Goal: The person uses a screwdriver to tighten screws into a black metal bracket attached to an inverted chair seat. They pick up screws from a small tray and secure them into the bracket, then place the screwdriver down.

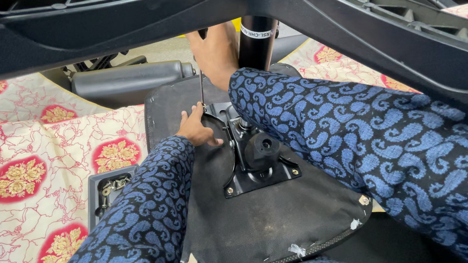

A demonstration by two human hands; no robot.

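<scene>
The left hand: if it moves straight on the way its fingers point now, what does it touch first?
Probably the black metal mechanism plate; the left hand points right across the upturned seat towards it. Depth is unclear.

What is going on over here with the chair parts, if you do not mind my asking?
A person in blue patterned sleeves works on an upturned chair seat lying on a floral cloth. The left hand holds a thin tool upright at the edge of the black metal plate bolted to the seat. The right hand reaches beside the gas cylinder.
</scene>
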